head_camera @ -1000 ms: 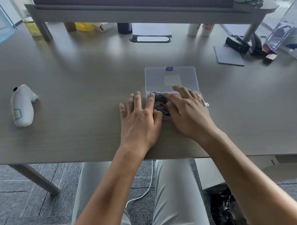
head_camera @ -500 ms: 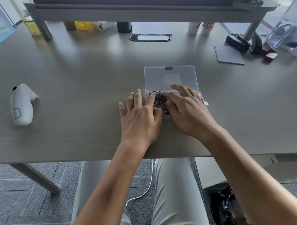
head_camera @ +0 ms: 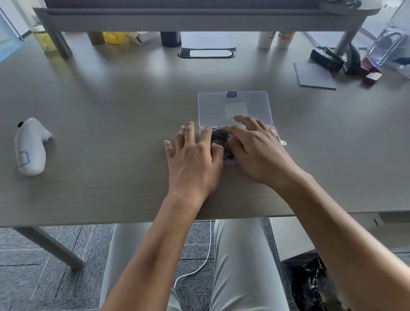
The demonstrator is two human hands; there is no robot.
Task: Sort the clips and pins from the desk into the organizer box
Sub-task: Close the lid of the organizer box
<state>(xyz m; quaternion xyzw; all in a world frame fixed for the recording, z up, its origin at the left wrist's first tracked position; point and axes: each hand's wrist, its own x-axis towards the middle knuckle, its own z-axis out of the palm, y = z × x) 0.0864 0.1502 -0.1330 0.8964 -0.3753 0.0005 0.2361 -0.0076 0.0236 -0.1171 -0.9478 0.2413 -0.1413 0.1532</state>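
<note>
Left hand [head_camera: 195,160] flat on the grey wood-grain desk [head_camera: 103,108], fingers straight and spread, forefinger reaching over the near left wall of the clear shallow plastic organizer box [head_camera: 277,134]. Right hand [head_camera: 258,153] laid over the box's right side, fingers loosely bent and spread, tips down among the contents; whether anything is pinched under them, impossible to tell. Between the two hands, a tangled heap of dark and coloured wire paper clips [head_camera: 219,138], piled in the left compartment. Probably light, springy, prone to hooking together and lifting out in clumps; best pressed flat or pinched singly at a loop. Something orange at the far right corner, hardly visible. Clear hinged lid [head_camera: 233,106] thrown back flat behind the tray, blue latch at its far edge. One small white clip or pin [head_camera: 283,142] loose just beside the box's right wall. Well apart to the left, a white handheld plastic device [head_camera: 31,148].
</note>
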